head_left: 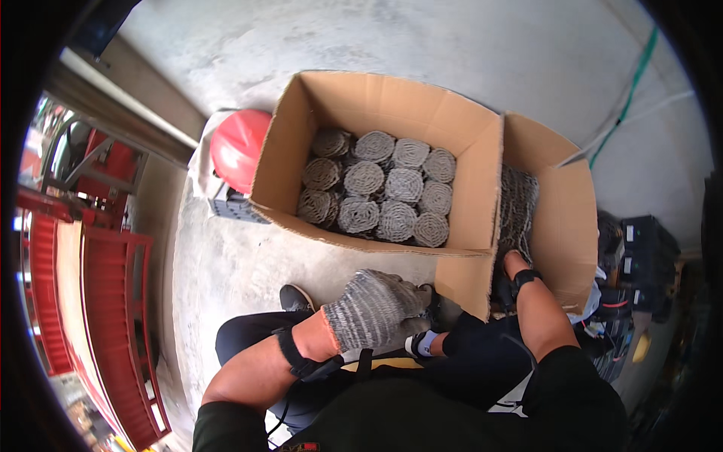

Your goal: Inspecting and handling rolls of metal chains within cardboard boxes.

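Observation:
My left hand, in a grey knitted glove, is in front of the larger cardboard box. Its fingers are curled beside a small dark object, whose kind I cannot make out. Inside that box stand rows of coiled grey rolls that look like wound-up chain. My right hand reaches down into a second cardboard box on the right. Its fingers are hidden by the box wall and shadow. Against them lies dark, chain-like mesh.
A red hard hat rests at the larger box's left, over a grey crate. Red metal racking stands far left. Black cases are stacked at the right. A green cord crosses the concrete floor behind.

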### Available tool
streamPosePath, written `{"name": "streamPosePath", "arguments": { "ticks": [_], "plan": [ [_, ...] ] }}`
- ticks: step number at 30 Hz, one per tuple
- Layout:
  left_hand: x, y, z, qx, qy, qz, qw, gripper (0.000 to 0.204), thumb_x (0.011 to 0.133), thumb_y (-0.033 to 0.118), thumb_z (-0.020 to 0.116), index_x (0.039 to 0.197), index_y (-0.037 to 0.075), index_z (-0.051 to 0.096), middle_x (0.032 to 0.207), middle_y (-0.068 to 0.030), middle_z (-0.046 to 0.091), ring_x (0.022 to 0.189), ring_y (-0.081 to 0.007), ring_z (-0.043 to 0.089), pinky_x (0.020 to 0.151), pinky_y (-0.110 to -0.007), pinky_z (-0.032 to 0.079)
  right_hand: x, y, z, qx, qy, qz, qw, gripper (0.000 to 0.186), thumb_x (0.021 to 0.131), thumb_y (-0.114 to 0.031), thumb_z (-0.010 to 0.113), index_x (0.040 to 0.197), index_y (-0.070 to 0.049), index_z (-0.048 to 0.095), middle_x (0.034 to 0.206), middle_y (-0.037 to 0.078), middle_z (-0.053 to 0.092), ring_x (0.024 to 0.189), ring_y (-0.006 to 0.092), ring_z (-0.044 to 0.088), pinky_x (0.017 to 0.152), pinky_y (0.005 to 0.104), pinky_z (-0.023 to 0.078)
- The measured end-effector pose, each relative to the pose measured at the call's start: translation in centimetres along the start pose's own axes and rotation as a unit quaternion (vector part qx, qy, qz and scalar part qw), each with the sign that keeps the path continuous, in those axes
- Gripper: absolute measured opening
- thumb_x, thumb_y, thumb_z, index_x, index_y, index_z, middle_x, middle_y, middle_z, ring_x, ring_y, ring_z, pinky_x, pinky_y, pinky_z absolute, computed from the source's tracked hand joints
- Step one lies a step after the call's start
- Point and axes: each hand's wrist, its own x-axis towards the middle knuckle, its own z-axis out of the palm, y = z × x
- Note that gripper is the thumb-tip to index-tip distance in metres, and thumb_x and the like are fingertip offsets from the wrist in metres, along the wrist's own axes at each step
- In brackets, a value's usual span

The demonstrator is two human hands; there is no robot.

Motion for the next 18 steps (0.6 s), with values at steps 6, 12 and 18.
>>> {"name": "streamPosePath", "arguments": {
  "ticks": [6, 12, 18],
  "plan": [
    [0.5, -0.1, 0.3, -0.030, 0.037, 0.001, 0.999, 0.033, 0.083, 0.035, 0.066, 0.099, 0.006, 0.069, 0.085, -0.0133, 0.069, 0.083, -0.0338, 0.069, 0.072, -0.046, 0.053, 1.1, 1.4, 1.5, 0.075, 0.058, 0.010, 0.995, 0.054, 0.099, -0.028, 0.049, 0.146, -0.009, 0.031, 0.150, 0.011, 0.035, 0.139, 0.0243, 0.028, 0.115, 0.0314, 0.023],
    [0.6, -0.3, 1.5, 0.019, 0.034, 0.019, 0.999, 0.041, 0.082, 0.040, 0.071, 0.109, 0.009, 0.068, 0.084, -0.0105, 0.069, 0.080, -0.0323, 0.068, 0.067, -0.044, 0.053, 3.5, 2.7, 3.0, 0.150, 0.144, 0.049, 0.977, 0.062, 0.103, -0.029, 0.043, 0.156, -0.012, 0.018, 0.161, 0.012, 0.023, 0.148, 0.0226, 0.016, 0.120, 0.0294, 0.013],
    [0.8, -0.1, 0.9, -0.013, 0.028, 0.021, 0.999, 0.040, 0.081, 0.034, 0.074, 0.110, 0.006, 0.070, 0.089, -0.0139, 0.071, 0.083, -0.0348, 0.068, 0.073, -0.043, 0.054, 2.6, 4.3, -0.6, 0.270, 0.137, 0.112, 0.947, 0.050, 0.102, -0.028, 0.048, 0.145, -0.011, 0.030, 0.139, 0.009, 0.034, 0.126, 0.0211, 0.028, 0.102, 0.0317, 0.023]
  ]
}}
